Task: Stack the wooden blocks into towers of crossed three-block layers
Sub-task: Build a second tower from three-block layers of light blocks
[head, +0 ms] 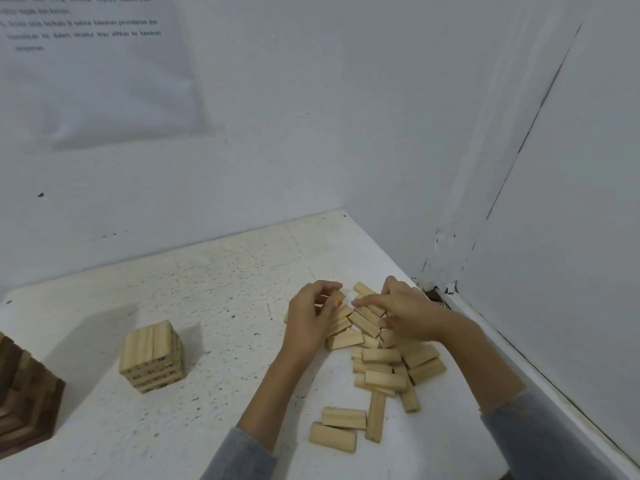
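Wood marks the far left edge of your view: a dark stepped wooden piece (24,393) sits on the white speckled table (225,278), partly cut off by the frame. High on the wall above it hangs a sheet of paper (97,64) with print too blurred to read.

Right of the dark piece, and apart from it, stands a short tower (152,356) of pale wooden blocks. It is upright and square, with three blocks side by side on top and crossed layers below.

Towards the middle, your left hand (308,317) reaches forward from a grey sleeve (239,455). Its fingers and thumb curl round one pale block (336,297), held at the left edge of the loose blocks.

Just beside it, your right hand (408,313) lies on the far end of the pile (381,358), forefinger stretched towards the left hand. Whether it grips a block, you cannot tell from here.

The pile is a jumble of loose blocks running from under both hands back towards you, near the corner where the table meets the right wall (554,237). A few blocks lie apart at its near end.
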Available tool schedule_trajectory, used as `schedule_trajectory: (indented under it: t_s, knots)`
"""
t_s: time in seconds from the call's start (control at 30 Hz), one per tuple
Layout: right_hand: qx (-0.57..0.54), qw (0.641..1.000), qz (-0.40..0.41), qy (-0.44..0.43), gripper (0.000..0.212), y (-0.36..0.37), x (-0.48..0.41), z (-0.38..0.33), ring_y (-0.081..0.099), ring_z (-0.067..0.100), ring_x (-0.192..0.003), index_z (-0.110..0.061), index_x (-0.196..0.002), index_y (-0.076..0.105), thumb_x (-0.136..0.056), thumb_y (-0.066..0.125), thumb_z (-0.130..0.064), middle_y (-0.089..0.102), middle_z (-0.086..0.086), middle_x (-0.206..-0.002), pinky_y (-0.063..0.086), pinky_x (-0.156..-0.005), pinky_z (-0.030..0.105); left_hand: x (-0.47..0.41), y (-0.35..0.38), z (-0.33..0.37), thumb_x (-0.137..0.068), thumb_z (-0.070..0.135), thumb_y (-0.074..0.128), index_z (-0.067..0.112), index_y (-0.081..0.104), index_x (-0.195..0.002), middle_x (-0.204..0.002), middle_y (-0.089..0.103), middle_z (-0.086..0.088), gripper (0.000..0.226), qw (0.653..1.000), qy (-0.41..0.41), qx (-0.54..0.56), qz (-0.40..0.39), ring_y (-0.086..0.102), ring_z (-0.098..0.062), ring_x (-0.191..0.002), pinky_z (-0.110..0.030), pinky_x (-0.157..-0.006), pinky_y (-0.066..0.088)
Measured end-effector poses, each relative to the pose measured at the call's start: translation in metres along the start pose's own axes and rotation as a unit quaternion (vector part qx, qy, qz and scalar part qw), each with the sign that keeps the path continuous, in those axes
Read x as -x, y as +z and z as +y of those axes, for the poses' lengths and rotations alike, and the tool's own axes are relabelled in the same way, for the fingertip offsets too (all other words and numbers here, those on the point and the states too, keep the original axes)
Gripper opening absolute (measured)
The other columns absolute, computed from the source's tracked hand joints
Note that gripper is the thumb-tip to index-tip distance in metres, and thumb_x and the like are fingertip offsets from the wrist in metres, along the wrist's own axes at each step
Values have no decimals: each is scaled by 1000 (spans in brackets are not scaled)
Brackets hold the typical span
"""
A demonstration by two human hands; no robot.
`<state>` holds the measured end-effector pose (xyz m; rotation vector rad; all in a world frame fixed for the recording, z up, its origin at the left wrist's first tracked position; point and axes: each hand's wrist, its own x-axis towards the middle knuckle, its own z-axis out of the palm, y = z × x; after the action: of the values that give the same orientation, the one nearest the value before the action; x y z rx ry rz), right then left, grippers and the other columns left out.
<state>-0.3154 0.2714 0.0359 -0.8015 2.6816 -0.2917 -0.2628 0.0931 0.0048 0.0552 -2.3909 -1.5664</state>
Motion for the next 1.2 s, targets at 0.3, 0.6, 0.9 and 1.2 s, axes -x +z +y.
schedule_trajectory:
  t_s: [0.3,0.6,0.9,1.2]
  knots:
    - [-56,995,77,-9,46,-4,6,-5,42,14,-106,-32,-113,53,-81,66,-1,49,-5,-112,33,-83,26,15,-6,-1,-91,7,62,32,64,-99,-89,61,8,26,997,-33,69,8,60,-12,-83,-15,-66,48]
    - [-219,952,209,-46,35,5,24,-30,51,3,-93,-30,-99,60,-89,53,2,65,-8,-93,41,-72,10,37,-26,10,-93,7,59,28,64,-105,-89,61,6,25,994,-31,108,14,69,-20,-80,-42,-78,57]
    - [-446,866,216,-75,13,23,38,-100,64,6,-79,-16,-93,69,-84,72,-7,68,-3,-82,49,-66,13,81,-64,19,-97,9,54,20,62,-115,-106,63,3,22,987,-43,145,47,68,-13,-85,-31,-79,57]
    - [-523,833,177,-43,15,71,39,-159,62,-4,-80,-20,-95,69,-86,70,-8,69,-6,-87,45,-72,8,130,-106,7,-95,4,55,17,65,-111,-98,64,-1,23,984,-82,127,93,63,-5,-74,-19,-67,53]
